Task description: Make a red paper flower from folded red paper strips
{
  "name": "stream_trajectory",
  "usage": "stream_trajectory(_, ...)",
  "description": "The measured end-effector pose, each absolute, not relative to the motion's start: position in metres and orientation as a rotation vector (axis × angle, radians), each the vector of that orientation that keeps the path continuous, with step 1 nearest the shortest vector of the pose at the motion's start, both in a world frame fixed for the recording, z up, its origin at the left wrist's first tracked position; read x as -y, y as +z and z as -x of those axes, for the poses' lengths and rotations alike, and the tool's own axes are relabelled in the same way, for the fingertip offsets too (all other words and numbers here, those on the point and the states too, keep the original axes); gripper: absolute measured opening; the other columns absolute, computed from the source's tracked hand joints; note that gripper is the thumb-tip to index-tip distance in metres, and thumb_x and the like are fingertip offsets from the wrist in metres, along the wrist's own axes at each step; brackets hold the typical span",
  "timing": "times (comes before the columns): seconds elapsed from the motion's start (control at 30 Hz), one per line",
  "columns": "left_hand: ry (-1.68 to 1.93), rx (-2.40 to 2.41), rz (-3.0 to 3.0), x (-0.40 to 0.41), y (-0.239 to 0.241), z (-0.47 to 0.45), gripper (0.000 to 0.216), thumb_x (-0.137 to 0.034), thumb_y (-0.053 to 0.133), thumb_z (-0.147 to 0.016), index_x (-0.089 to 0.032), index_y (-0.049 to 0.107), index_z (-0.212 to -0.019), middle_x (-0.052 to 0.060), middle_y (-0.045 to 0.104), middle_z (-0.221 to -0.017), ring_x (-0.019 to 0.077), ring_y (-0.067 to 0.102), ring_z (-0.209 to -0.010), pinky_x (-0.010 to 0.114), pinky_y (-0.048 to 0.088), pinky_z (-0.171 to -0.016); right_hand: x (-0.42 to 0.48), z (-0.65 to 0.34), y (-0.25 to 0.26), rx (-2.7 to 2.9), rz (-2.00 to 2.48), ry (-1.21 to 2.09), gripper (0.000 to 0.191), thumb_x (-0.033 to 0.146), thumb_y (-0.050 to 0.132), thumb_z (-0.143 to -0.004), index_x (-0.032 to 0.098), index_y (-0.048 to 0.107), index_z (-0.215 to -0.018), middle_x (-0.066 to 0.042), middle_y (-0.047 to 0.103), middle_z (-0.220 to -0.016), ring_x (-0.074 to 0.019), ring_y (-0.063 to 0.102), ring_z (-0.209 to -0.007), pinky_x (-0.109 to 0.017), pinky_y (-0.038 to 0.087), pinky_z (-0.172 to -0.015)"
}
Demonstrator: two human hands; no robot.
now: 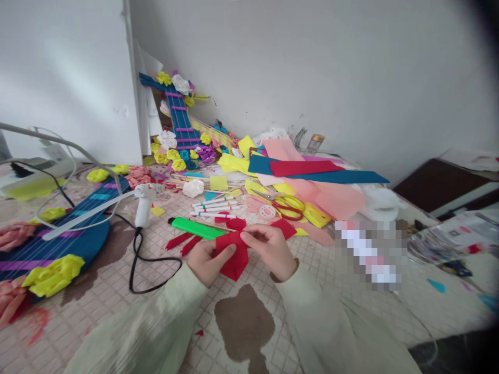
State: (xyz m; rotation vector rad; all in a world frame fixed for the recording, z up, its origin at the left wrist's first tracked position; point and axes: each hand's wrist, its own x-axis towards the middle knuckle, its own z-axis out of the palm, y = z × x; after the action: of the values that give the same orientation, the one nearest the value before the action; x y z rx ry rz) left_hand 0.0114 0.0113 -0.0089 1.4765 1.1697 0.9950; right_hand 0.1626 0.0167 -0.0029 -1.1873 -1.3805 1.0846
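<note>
Both my hands hold one folded piece of red paper (235, 257) just above the patterned table cover (312, 291). My left hand (206, 261) grips it from the left with the thumb on top. My right hand (271, 250) pinches its upper right edge between thumb and fingers. Red paper scraps (183, 241) lie just left of my hands. A green box cutter (193, 227) rests behind them, next to a row of marker pens (213, 206). Scissors (286, 205) with red and yellow handles lie to the right of the pens.
A white glue gun (143, 203) with a black cord stands at the left. Sheets of pink, blue, red and yellow paper (312, 179) are piled behind. Blue boards with paper flowers (179, 122) lean on the wall and lie at the left edge. Magazines (448, 239) lie at the right.
</note>
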Motion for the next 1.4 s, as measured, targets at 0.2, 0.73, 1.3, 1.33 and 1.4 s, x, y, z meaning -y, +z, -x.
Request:
stream_trajectory(0.2,1.061,-1.144,-1.398,-0.012,-0.009,-0.012,0.023,-0.030,0.055,-0.067,-0.012,0.069,-0.071,0.004,0.069,-0.067,0.0171,0.060,-0.057,0.024,0.047,-0.051,-0.010,-0.159,0.003,1.509,1.220,0.726,0.007,0.019,0.056,-0.068,0.017,0.061,-0.073,-0.003,0.062,-0.070,-0.0132,0.054,-0.061,-0.025,0.045,-0.058)
stream_trajectory(0.73,1.129,-1.178,-1.381,-0.012,-0.011,-0.012,0.024,-0.031,0.055,-0.068,-0.011,0.067,-0.075,0.001,0.065,-0.061,0.0134,0.056,-0.053,0.021,0.045,-0.050,-0.006,-0.154,0.003,1.830,1.089,0.424,0.014,0.012,0.049,-0.072,0.020,0.060,-0.076,-0.004,0.054,-0.075,-0.0154,0.052,-0.075,-0.028,0.043,-0.070)
stream_trajectory(1.3,1.126,-1.203,-1.337,-0.012,-0.010,-0.012,0.021,-0.030,0.057,-0.065,-0.011,0.065,-0.070,0.002,0.065,-0.058,0.0133,0.056,-0.049,0.020,0.044,-0.043,-0.003,-0.155,0.008,1.838,1.029,0.546,0.015,0.014,0.048,-0.072,0.019,0.061,-0.077,-0.004,0.055,-0.076,-0.0165,0.052,-0.075,-0.030,0.043,-0.071)
stream_trajectory(1.33,1.119,-1.201,-1.347,-0.012,-0.010,-0.012,0.020,-0.030,0.057,-0.065,-0.011,0.065,-0.069,0.002,0.065,-0.059,0.0134,0.056,-0.049,0.020,0.044,-0.044,-0.003,-0.155,0.008,1.825,1.027,0.562,0.014,0.014,0.049,-0.073,0.019,0.061,-0.077,-0.004,0.056,-0.076,-0.0161,0.052,-0.075,-0.029,0.043,-0.071)
stream_trajectory(1.4,1.110,-1.195,-1.377,-0.012,-0.010,-0.011,0.019,-0.028,0.056,-0.066,-0.011,0.065,-0.069,0.002,0.066,-0.061,0.0138,0.057,-0.051,0.021,0.044,-0.045,-0.004,-0.156,0.009,1.773,1.034,0.608,0.013,0.014,0.049,-0.073,0.018,0.060,-0.078,-0.004,0.056,-0.076,-0.0149,0.052,-0.072,-0.028,0.044,-0.068)
